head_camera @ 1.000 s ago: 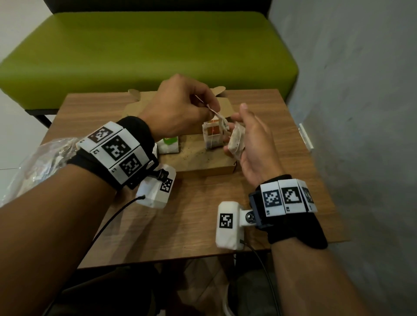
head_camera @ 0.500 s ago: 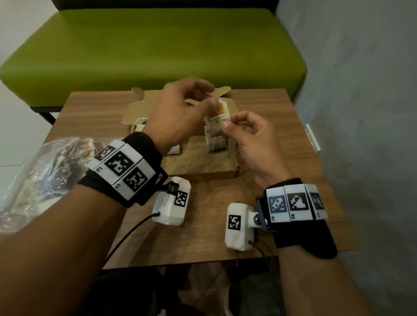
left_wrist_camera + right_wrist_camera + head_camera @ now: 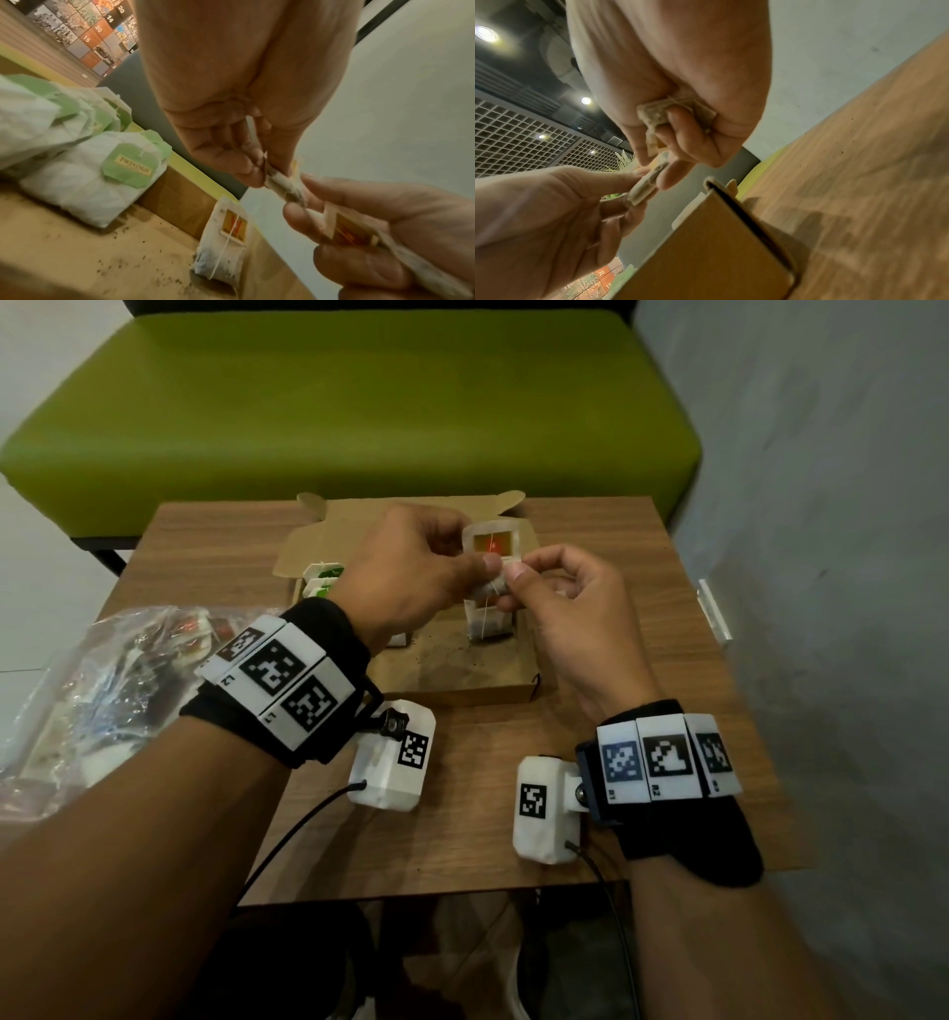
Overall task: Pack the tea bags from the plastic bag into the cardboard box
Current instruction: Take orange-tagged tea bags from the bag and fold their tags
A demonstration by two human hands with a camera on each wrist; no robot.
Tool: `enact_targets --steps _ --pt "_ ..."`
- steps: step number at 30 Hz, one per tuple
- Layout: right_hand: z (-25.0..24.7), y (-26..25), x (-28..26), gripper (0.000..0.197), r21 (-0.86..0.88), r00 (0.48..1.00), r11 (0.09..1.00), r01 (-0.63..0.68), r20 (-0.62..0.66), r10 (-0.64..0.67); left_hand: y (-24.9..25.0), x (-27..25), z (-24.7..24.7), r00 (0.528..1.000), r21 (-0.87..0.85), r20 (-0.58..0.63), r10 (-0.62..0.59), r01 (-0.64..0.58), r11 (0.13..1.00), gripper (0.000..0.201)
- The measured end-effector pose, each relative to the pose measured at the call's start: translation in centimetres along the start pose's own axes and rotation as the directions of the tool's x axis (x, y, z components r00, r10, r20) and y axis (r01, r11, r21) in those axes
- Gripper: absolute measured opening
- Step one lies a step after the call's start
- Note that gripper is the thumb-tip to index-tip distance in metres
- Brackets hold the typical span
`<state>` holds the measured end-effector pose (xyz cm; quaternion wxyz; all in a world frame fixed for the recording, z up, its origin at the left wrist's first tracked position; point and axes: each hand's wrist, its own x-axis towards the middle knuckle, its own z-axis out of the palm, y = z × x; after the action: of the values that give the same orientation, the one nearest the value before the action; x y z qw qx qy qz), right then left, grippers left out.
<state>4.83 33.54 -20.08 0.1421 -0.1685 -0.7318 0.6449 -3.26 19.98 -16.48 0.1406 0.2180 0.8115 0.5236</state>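
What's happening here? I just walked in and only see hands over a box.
A person is packing tea bags into an open cardboard box on a wooden table. Both hands hold one orange-tagged tea bag above the box: the left hand and right hand each pinch it. Green-tagged bags and another orange-tagged bag already sit inside. The plastic bag with more lies at the left.

Left hand point(image 3: 411, 572) hides middle of cardboard box point(image 3: 477, 693) and most green-tag tea bags point(image 3: 321, 582). Held tea bag point(image 3: 490, 593) mostly covered by fingertips of both hands. Plastic bag point(image 3: 77, 690) cut off at left edge; contents indistinct through glare.
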Motion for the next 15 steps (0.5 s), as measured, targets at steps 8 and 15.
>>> enact_targets --steps 8,15 --pt "0.1 0.1 0.3 0.008 -0.129 1.0 0.991 0.015 -0.016 -0.017 -0.5 -0.1 -0.1 0.999 0.076 -0.017 0.035 -0.034 0.997 0.011" --pt "0.2 -0.4 0.5 0.031 -0.074 0.991 0.989 -0.125 -0.056 0.121 -2.0 0.2 0.4 0.989 0.23 0.032 -0.143 0.132 0.964 0.007"
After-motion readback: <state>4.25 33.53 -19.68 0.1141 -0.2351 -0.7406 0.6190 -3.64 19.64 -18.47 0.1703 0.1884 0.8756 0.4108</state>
